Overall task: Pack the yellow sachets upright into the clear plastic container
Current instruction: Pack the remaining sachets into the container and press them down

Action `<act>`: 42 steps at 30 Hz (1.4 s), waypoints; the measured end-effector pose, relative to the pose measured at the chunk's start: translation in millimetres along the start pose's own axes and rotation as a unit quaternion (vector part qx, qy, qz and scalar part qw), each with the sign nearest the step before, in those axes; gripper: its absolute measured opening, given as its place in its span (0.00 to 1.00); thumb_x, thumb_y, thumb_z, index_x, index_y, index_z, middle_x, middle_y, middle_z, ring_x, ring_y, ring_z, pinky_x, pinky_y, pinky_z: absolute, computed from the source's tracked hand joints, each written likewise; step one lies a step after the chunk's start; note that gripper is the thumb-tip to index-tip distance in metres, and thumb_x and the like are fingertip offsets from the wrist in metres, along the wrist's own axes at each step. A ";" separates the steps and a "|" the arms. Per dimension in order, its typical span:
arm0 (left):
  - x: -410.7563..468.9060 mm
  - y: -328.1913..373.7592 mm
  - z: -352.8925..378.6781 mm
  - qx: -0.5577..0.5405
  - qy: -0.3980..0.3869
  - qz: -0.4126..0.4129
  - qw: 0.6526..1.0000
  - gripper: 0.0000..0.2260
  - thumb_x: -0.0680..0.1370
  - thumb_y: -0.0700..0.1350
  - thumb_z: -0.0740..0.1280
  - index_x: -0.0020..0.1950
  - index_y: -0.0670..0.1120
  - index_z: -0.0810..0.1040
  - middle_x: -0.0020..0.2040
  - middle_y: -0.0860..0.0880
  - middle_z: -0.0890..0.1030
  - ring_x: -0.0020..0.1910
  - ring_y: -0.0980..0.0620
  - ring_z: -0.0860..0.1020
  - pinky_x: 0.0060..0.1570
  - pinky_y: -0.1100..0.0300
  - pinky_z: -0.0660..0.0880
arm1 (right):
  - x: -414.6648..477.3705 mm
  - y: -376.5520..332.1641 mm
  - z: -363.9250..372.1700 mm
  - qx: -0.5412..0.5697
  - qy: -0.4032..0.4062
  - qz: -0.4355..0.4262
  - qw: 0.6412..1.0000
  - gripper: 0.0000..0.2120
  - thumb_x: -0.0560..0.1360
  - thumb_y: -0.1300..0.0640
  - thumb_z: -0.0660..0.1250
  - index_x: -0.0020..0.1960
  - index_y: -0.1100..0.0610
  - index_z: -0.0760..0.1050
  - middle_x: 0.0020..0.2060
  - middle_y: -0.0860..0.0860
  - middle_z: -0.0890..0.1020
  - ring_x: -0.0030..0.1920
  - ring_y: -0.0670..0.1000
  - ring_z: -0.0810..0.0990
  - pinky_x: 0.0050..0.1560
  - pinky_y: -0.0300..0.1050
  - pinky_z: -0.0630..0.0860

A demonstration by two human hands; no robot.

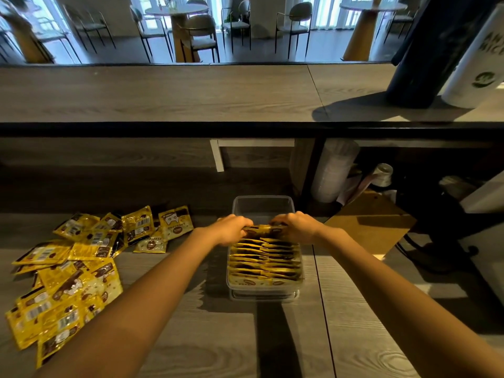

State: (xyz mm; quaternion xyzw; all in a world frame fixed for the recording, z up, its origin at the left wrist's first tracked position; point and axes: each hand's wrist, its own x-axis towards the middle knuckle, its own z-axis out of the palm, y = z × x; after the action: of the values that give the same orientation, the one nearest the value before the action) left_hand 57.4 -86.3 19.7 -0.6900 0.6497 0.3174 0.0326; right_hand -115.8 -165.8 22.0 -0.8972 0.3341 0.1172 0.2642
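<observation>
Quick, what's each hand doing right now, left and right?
Left hand: closed, fingers curled over the farthest upright sachets in the clear container.
Right hand: closed, gripping the same sachets.

Daylight comes in through the far windows (324, 15), which are washed out, while the near worktop (191, 336) lies dim. A warm sunlit patch falls on the cardboard (373, 222) at right. The dark cylinder (425, 64) throws a long shadow leftward over the upper counter (163, 94). A dark shadow band runs from the clear plastic container (261, 199) to the near edge. The loose yellow sachets (62, 282) at near left glint and are smeared by blur. Straight edges bow towards the borders.
</observation>
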 end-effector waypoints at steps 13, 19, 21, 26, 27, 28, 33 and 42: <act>-5.7 4.6 -3.1 0.000 -0.059 -0.016 0.998 0.17 0.81 0.46 0.49 0.61 0.48 0.74 0.62 0.47 0.76 0.65 0.47 0.70 0.71 0.40 0.52 | -10.0 5.9 9.3 0.047 -0.020 0.016 0.999 0.17 0.81 0.57 0.51 0.68 0.53 0.67 0.62 0.57 0.77 0.62 0.57 0.75 0.64 0.51 0.70; -12.2 4.7 4.6 -0.047 -0.038 -0.018 0.998 0.15 0.79 0.44 0.52 0.63 0.47 0.71 0.60 0.44 0.75 0.62 0.46 0.70 0.67 0.45 0.58 | -13.1 -1.0 9.2 0.083 -0.032 0.038 0.995 0.17 0.80 0.56 0.51 0.67 0.53 0.68 0.61 0.57 0.77 0.60 0.56 0.75 0.60 0.48 0.69; -13.6 6.4 4.9 -0.070 -0.026 -0.020 0.997 0.15 0.79 0.43 0.54 0.64 0.47 0.70 0.59 0.43 0.75 0.61 0.45 0.70 0.64 0.47 0.60 | -15.0 -3.1 9.0 0.100 -0.025 0.040 0.994 0.17 0.80 0.57 0.52 0.67 0.55 0.67 0.60 0.58 0.77 0.60 0.56 0.75 0.60 0.48 0.69; -14.7 5.5 3.2 -0.113 0.003 -0.039 0.993 0.20 0.77 0.42 0.56 0.69 0.48 0.66 0.66 0.43 0.72 0.65 0.44 0.70 0.66 0.45 0.66 | -15.1 -9.0 5.0 0.099 -0.005 0.044 0.994 0.18 0.79 0.58 0.54 0.68 0.55 0.67 0.62 0.57 0.76 0.61 0.55 0.75 0.61 0.48 0.71; -15.8 5.4 2.6 -0.121 0.011 -0.042 0.992 0.20 0.77 0.42 0.56 0.70 0.48 0.66 0.67 0.43 0.71 0.65 0.45 0.69 0.66 0.45 0.66 | -14.2 -10.9 3.7 0.089 -0.001 0.044 0.995 0.18 0.79 0.58 0.54 0.68 0.56 0.67 0.62 0.57 0.76 0.61 0.55 0.75 0.62 0.49 0.71; -17.2 5.2 1.6 -0.130 0.024 -0.043 0.990 0.19 0.78 0.41 0.56 0.69 0.49 0.67 0.67 0.44 0.71 0.66 0.45 0.69 0.66 0.45 0.67 | -13.4 -13.3 2.5 0.078 0.005 0.045 0.996 0.18 0.79 0.57 0.54 0.68 0.56 0.67 0.63 0.57 0.76 0.62 0.55 0.75 0.63 0.50 0.71; -30.2 0.6 -10.6 -0.145 0.172 -0.066 0.972 0.16 0.78 0.37 0.57 0.65 0.46 0.72 0.64 0.44 0.75 0.64 0.47 0.72 0.64 0.49 0.70 | -8.1 -43.7 -1.9 0.032 0.091 0.029 0.995 0.19 0.78 0.55 0.56 0.67 0.56 0.69 0.66 0.56 0.74 0.65 0.55 0.72 0.68 0.52 0.65; -111.9 -80.4 25.5 -0.221 0.424 -0.283 0.832 0.13 0.79 0.36 0.56 0.61 0.43 0.74 0.63 0.43 0.74 0.63 0.44 0.70 0.57 0.52 0.68 | 22.8 -174.4 61.3 0.086 0.146 -0.098 0.981 0.18 0.76 0.63 0.60 0.65 0.61 0.69 0.65 0.57 0.71 0.63 0.60 0.73 0.60 0.51 0.71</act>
State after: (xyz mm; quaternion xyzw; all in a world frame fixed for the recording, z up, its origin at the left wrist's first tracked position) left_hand 126.1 35.8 23.6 -0.8994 0.2887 0.1060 -0.3107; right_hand 14.5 -33.1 31.1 -0.9070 0.2881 -0.0705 0.2989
